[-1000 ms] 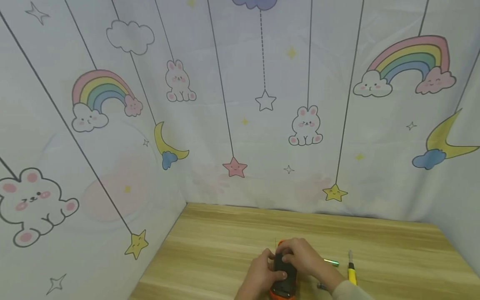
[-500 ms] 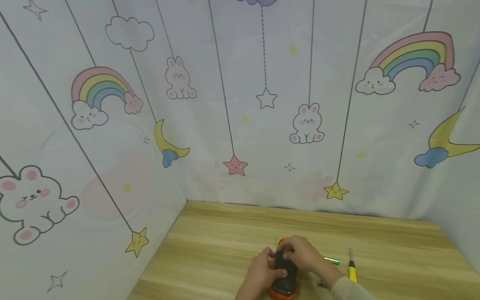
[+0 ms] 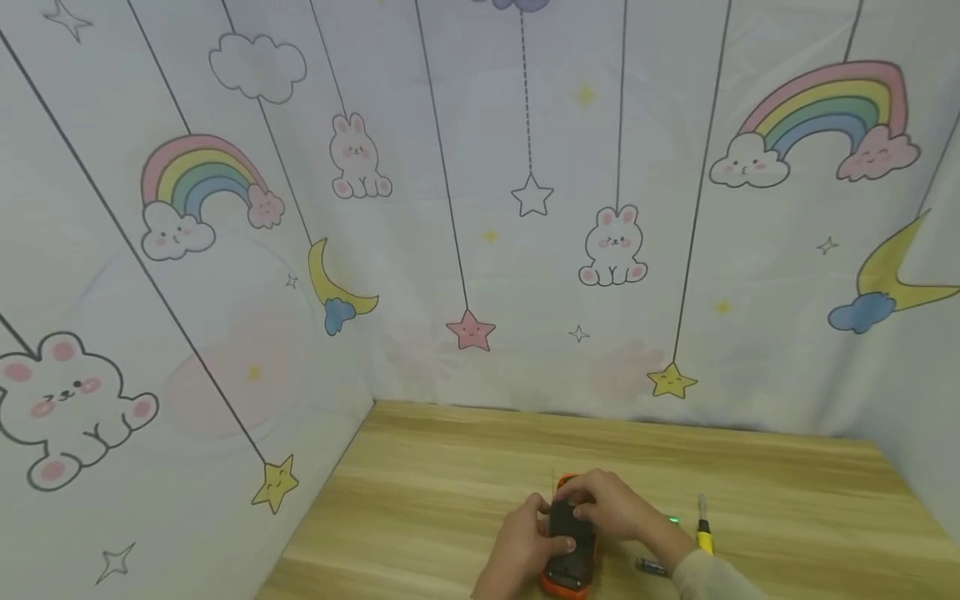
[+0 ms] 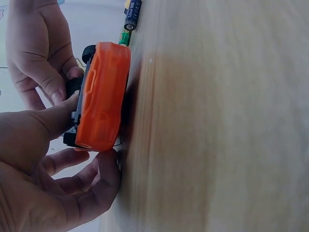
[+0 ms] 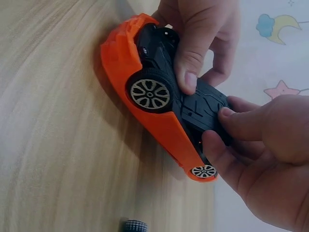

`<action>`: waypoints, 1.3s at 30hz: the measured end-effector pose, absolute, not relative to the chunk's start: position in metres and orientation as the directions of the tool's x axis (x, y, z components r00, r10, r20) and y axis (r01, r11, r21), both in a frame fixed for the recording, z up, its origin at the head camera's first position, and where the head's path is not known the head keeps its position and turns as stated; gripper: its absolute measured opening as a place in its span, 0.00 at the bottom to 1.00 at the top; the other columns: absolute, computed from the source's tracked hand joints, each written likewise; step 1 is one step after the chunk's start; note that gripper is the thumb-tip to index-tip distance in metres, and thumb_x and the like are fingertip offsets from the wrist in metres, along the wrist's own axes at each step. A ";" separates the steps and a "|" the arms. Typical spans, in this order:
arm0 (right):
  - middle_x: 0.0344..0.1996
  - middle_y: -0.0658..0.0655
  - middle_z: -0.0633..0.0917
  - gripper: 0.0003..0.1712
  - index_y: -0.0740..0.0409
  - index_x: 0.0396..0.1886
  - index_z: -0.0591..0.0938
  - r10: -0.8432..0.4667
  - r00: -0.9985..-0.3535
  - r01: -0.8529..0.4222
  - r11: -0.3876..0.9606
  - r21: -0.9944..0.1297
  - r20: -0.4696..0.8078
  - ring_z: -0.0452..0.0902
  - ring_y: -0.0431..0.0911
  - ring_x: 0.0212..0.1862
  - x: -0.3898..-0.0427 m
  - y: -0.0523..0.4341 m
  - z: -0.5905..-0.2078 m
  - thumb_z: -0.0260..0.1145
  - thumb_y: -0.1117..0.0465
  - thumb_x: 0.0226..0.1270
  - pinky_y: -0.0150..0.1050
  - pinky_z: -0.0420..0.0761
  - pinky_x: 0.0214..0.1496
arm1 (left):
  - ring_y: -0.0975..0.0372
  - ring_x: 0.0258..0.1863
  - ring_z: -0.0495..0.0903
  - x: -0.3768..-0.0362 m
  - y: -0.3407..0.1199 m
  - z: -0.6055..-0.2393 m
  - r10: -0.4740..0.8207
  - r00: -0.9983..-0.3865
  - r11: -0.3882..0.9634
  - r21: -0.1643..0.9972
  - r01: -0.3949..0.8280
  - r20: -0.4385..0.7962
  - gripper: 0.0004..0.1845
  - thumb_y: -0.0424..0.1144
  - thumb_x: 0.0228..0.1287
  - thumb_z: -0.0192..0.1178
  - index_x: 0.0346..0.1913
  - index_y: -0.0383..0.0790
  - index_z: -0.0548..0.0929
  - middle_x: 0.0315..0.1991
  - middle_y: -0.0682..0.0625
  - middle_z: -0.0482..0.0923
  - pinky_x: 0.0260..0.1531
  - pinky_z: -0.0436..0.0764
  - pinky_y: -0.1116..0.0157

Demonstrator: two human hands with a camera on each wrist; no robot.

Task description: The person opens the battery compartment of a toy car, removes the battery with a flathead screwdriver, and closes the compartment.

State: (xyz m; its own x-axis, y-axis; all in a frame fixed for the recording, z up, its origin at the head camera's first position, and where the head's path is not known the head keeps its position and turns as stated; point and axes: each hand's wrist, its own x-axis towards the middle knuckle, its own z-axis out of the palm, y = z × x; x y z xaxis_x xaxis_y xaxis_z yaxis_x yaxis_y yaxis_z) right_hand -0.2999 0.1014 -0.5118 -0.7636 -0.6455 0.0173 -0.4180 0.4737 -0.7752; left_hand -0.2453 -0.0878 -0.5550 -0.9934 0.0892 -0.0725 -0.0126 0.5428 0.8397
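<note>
**Both hands on the upturned toy car**

At 6 o'clock on the pale wooden table (image 3: 450,500) an orange plastic toy car (image 5: 145,108) lies roof-down, black underside up. The left hand (image 3: 525,546) curls round its near end; the right hand (image 3: 607,504) pinches the far end, thumb on the black panel (image 5: 205,108). Steady pressure seems wise. A battery (image 4: 132,14) and a yellow-handled screwdriver (image 3: 703,533) lie at 3 o'clock; open tabletop runs toward 12, to the cartoon-printed curtain (image 3: 480,250).

car (image 3: 570,546) on table (image 3: 420,500), screwdriver (image 3: 703,533) right (near)
</note>
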 end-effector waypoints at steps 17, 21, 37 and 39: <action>0.37 0.51 0.92 0.17 0.53 0.44 0.91 -0.582 -0.801 -0.542 0.605 -0.583 0.141 0.88 0.51 0.43 -0.294 0.094 -0.515 0.75 0.71 0.55 0.52 0.86 0.44 | 0.57 0.35 0.86 -0.245 -0.089 -0.553 0.100 -0.992 0.530 0.848 -0.009 -0.074 0.24 0.39 0.54 0.78 0.49 0.40 0.77 0.33 0.47 0.88 0.37 0.84 0.55; 0.39 0.53 0.91 0.16 0.55 0.46 0.89 -0.579 -0.810 -0.470 0.550 -0.691 0.091 0.87 0.49 0.42 -0.299 0.100 -0.519 0.73 0.72 0.59 0.49 0.87 0.42 | 0.56 0.36 0.86 -0.245 -0.088 -0.555 0.099 -0.992 0.528 0.849 -0.014 -0.077 0.24 0.39 0.54 0.78 0.50 0.40 0.77 0.34 0.47 0.88 0.38 0.85 0.54; 0.40 0.52 0.91 0.16 0.55 0.44 0.92 -0.596 -0.802 -0.499 0.636 -0.589 0.037 0.86 0.53 0.46 -0.294 0.091 -0.505 0.74 0.72 0.56 0.56 0.85 0.48 | 0.55 0.37 0.86 -0.245 -0.087 -0.556 0.103 -0.990 0.533 0.846 -0.027 -0.096 0.25 0.38 0.55 0.78 0.52 0.39 0.77 0.35 0.47 0.88 0.39 0.84 0.53; 0.39 0.51 0.91 0.16 0.53 0.43 0.92 -0.601 -0.798 -0.519 0.650 -0.556 0.043 0.86 0.51 0.45 -0.295 0.091 -0.503 0.75 0.71 0.55 0.55 0.85 0.48 | 0.56 0.36 0.85 -0.245 -0.087 -0.556 0.104 -0.990 0.533 0.846 -0.023 -0.093 0.24 0.38 0.55 0.78 0.51 0.39 0.77 0.34 0.47 0.88 0.38 0.84 0.54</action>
State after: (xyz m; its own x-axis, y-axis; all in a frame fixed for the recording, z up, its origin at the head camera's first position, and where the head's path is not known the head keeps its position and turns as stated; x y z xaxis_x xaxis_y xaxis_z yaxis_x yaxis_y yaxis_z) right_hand -0.2949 0.0908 -0.5034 -0.7984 -0.6006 0.0431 -0.5187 0.6496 -0.5559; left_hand -0.2451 -0.0873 -0.5559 -0.9902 0.1042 -0.0929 -0.0233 0.5328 0.8459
